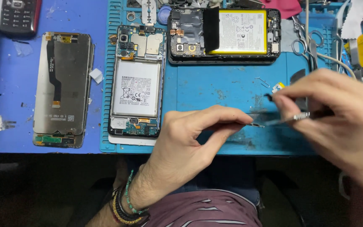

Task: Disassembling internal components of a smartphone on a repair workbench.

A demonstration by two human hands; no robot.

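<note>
Over blue mat (215, 90) | left hand (190, 143) fingers pinched on thin metal tool (255, 124) | right hand (337, 113) pinching tweezers (293, 119), tips meeting near mat's front | opened phone (137, 80) left, apart.

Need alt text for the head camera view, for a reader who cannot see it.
Two bare hands meet over a blue repair mat: the left hand pinches a thin metal part, the right hand holds tweezers to it. Two opened phones lie behind, a detached screen panel at left.
</note>
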